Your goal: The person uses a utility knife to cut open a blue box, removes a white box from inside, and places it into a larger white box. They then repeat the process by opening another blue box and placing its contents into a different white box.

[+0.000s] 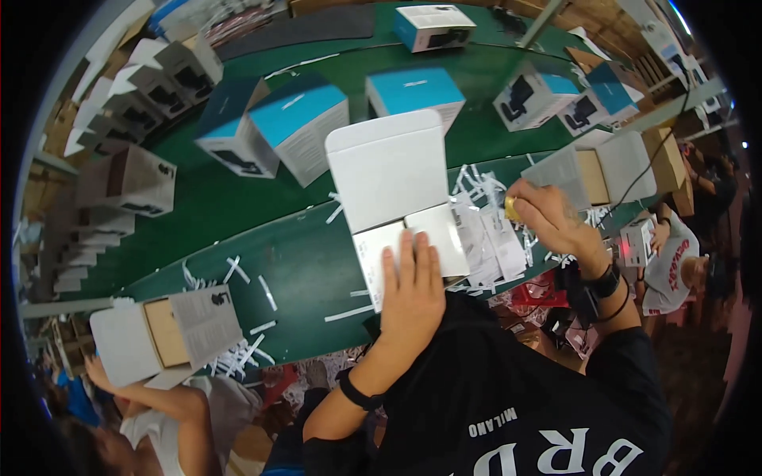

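A white carton (371, 266) stands before me on the green bench, its broad lid flap (389, 170) raised away from me. My left hand (413, 289) lies flat on the white panels over its top, fingers stretched out and slightly apart. To the right, my right hand (548, 216) is closed in a pinch around a small yellow object (510, 208) whose kind I cannot make out. It hovers over a heap of white paper strips (480, 186) and flat white sheets or bags (490, 242) beside the carton.
Blue-topped cartons (298, 111) stand across the bench, and a row of printed cartons (178, 83) lines the far left. Other open cartons sit at left (165, 333) and right (591, 176). Co-workers (178, 416) are at the lower left and far right. Loose strips (268, 293) litter the bench.
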The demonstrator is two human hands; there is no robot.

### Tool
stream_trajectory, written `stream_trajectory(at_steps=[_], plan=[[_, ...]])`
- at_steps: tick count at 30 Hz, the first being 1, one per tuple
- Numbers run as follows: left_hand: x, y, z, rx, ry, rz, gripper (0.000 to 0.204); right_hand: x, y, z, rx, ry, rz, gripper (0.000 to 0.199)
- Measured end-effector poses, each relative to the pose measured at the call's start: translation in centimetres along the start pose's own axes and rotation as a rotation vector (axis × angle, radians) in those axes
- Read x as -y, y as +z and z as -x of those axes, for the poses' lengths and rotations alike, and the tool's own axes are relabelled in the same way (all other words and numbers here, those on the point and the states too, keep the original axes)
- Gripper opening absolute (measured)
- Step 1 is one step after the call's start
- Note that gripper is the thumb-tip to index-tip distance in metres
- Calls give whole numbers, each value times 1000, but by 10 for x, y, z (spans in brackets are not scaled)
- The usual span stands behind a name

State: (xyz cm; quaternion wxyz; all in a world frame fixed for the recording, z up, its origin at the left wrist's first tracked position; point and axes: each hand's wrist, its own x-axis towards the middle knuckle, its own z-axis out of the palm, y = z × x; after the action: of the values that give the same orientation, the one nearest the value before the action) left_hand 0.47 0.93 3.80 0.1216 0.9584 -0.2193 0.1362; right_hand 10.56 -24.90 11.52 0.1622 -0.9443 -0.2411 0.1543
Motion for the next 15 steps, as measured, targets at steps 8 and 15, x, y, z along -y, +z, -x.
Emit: stream_trajectory(at_steps=[8, 15], plan=[[11, 37, 29, -376, 212, 169, 28, 107, 58, -70, 20, -315, -166, 22], [19, 33, 35, -418, 224, 207, 24, 122, 67, -88, 189, -249, -282, 24]])
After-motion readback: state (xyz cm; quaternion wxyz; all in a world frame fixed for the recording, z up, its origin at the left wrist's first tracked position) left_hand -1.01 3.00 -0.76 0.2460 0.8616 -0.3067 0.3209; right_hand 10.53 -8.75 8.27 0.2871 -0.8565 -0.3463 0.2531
